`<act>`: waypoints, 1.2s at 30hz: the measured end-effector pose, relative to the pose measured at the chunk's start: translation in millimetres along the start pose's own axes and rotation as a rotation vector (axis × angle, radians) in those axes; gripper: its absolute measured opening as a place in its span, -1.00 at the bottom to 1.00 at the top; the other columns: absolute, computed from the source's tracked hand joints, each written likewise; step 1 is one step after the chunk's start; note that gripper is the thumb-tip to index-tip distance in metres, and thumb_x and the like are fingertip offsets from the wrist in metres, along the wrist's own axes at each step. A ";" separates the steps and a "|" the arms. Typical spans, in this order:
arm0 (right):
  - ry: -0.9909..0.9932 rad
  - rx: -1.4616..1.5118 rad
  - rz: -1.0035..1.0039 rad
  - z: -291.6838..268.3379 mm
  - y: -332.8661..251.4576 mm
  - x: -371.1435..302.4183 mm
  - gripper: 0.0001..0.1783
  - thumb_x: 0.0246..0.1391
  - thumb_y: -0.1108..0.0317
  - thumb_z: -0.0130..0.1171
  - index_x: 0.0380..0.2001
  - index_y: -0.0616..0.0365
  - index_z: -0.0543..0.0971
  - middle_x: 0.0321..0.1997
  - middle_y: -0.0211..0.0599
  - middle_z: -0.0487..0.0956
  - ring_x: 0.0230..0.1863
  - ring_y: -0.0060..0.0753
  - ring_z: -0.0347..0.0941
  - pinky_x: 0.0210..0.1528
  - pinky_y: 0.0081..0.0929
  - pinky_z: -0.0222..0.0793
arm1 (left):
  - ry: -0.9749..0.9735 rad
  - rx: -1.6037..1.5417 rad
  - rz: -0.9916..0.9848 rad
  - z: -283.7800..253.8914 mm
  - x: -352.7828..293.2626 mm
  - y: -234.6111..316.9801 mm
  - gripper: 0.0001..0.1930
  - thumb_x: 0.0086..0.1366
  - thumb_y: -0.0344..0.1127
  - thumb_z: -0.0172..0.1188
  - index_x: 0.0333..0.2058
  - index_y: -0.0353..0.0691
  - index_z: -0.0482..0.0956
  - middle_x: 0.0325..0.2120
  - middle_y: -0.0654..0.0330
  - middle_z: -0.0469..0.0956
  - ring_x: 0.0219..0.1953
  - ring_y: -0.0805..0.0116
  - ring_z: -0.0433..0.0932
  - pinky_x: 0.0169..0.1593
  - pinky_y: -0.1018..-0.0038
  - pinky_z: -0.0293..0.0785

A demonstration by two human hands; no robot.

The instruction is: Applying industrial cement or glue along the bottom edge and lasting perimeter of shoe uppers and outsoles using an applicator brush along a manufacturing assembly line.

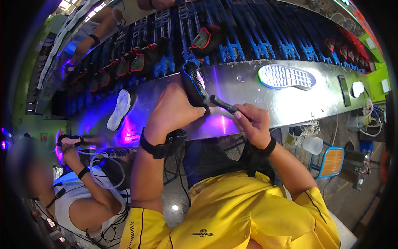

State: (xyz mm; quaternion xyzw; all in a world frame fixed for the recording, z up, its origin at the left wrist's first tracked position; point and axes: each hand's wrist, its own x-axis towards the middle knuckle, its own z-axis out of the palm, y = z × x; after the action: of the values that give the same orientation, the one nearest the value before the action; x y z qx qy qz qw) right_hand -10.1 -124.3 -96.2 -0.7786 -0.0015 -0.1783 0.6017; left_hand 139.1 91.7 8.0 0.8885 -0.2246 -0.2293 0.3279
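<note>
My left hand (174, 108) is closed round a black shoe upper (190, 85) with a blue line along its side, held above the metal bench. The shoe stands tilted, its underside turned to the right. In my right hand (255, 124) is a dark-handled brush (223, 103), gripped between thumb and fingers. The brush's head end reaches the shoe's lower end, close to my left thumb. Whether the bristles touch the shoe is hard to make out. To the right on the bench lies a white shoe sole (287, 77), tread side up.
Beyond the metal bench (244, 93) runs a rack line with blue holders (261, 50), carrying black shoes with red trim (206, 40). A white sole (119, 110) lies on the left. A co-worker (89, 195) handles a shoe at lower left. An orange-topped stool (331, 161) stands right.
</note>
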 end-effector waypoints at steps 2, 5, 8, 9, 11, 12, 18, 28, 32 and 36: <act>0.001 -0.035 0.065 2.3 -0.9 -7.9 -0.80 0.28 0.43 0.38 -0.09 0.29 0.77 -0.45 -0.10 0.61 -0.46 -0.22 0.53 -0.35 -0.32 0.40 | 0.035 -0.021 0.045 0.4 2.5 -13.6 -0.27 -0.05 -0.45 0.61 0.14 -0.35 0.51 0.03 -0.07 0.67 0.02 0.08 0.69 0.18 0.24 0.59; 0.011 -0.037 0.164 6.4 -5.1 -17.0 -0.80 0.28 0.43 0.39 -0.11 0.34 0.76 -0.40 -0.02 0.66 -0.43 -0.16 0.59 -0.32 -0.30 0.46 | 0.109 -0.004 0.046 1.0 -6.0 -21.2 -0.12 -0.06 -0.46 0.62 0.27 -0.33 0.40 0.12 -0.10 0.63 0.14 0.04 0.66 0.27 0.21 0.55; -0.029 -0.074 0.192 3.2 -8.8 -25.8 -0.79 0.28 0.42 0.38 -0.12 0.35 0.76 -0.34 0.03 0.70 -0.39 -0.16 0.64 -0.29 -0.32 0.49 | 0.144 0.007 -0.028 7.7 -18.8 -40.1 0.13 -0.06 -0.42 0.67 0.47 -0.32 0.19 0.22 -0.13 0.57 0.32 -0.01 0.57 0.39 0.17 0.47; -0.025 -0.075 0.205 0.1 -10.6 -30.4 -0.79 0.29 0.40 0.38 -0.12 0.34 0.76 -0.35 0.02 0.70 -0.40 -0.21 0.64 -0.30 -0.33 0.49 | 0.224 -0.055 0.058 17.8 -20.7 -55.5 0.17 -0.05 -0.39 0.69 0.50 -0.34 0.15 0.26 -0.15 0.55 0.33 0.00 0.56 0.40 0.18 0.46; -0.019 -0.043 0.313 -2.7 -19.3 -34.4 -0.77 0.33 0.37 0.38 -0.10 0.35 0.76 -0.45 -0.19 0.69 -0.43 -0.47 0.57 -0.33 -0.43 0.43 | 0.301 -0.182 0.119 23.1 -27.0 -66.3 0.26 0.01 -0.34 0.72 0.57 -0.40 0.04 0.34 -0.10 0.49 0.37 0.13 0.51 0.45 0.24 0.40; -0.029 -0.049 0.297 -5.0 -27.0 -33.1 -0.77 0.33 0.37 0.38 -0.10 0.35 0.76 -0.45 -0.19 0.69 -0.43 -0.47 0.57 -0.33 -0.43 0.43 | 0.320 -0.187 0.122 23.8 -31.4 -69.3 0.26 0.01 -0.34 0.72 0.57 -0.40 0.04 0.34 -0.10 0.49 0.37 0.13 0.51 0.45 0.24 0.40; -0.050 0.067 0.400 -24.9 -80.2 -9.8 -0.73 0.43 0.34 0.32 -0.07 0.40 0.75 -0.43 -0.48 0.62 -0.40 -0.68 0.42 -0.35 -0.53 0.33 | 0.191 -0.931 0.074 46.6 -63.8 -54.3 0.06 0.25 -0.50 0.49 0.61 -0.41 0.02 0.46 0.09 0.37 0.45 0.33 0.37 0.53 0.33 0.23; -0.061 -0.204 0.101 -30.3 -89.5 -21.0 -0.81 0.34 0.38 0.33 -0.13 0.29 0.76 -0.50 -0.11 0.59 -0.53 -0.22 0.50 -0.42 -0.33 0.32 | 0.064 -1.001 0.098 53.1 -93.2 -29.3 0.06 0.31 -0.31 0.52 0.58 -0.54 0.02 0.56 -0.05 0.21 0.59 0.26 0.16 0.61 0.32 0.00; -0.010 -0.327 0.062 -28.7 -100.7 -12.4 -0.82 0.33 0.39 0.34 -0.13 0.29 0.75 -0.51 -0.07 0.56 -0.56 -0.14 0.47 -0.46 -0.31 0.29 | 0.048 -0.821 0.158 51.1 -101.8 -28.4 0.11 0.26 -0.19 0.55 0.57 -0.55 0.04 0.57 -0.09 0.20 0.62 0.20 0.10 0.63 0.30 -0.10; -0.008 -0.249 0.118 -27.7 -99.9 -11.7 -0.81 0.32 0.39 0.36 -0.12 0.30 0.75 -0.52 -0.09 0.55 -0.54 -0.21 0.47 -0.43 -0.31 0.31 | 0.043 -0.744 0.180 47.0 -103.2 -28.5 0.09 0.27 -0.19 0.54 0.57 -0.55 0.05 0.57 -0.10 0.20 0.63 0.19 0.08 0.64 0.30 -0.12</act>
State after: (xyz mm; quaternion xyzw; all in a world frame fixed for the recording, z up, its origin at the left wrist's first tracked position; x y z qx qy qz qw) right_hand -50.4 -120.2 0.0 -0.8467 0.0639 -0.1381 0.5098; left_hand 38.2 145.4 -16.6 0.6902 -0.1963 -0.2468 0.6513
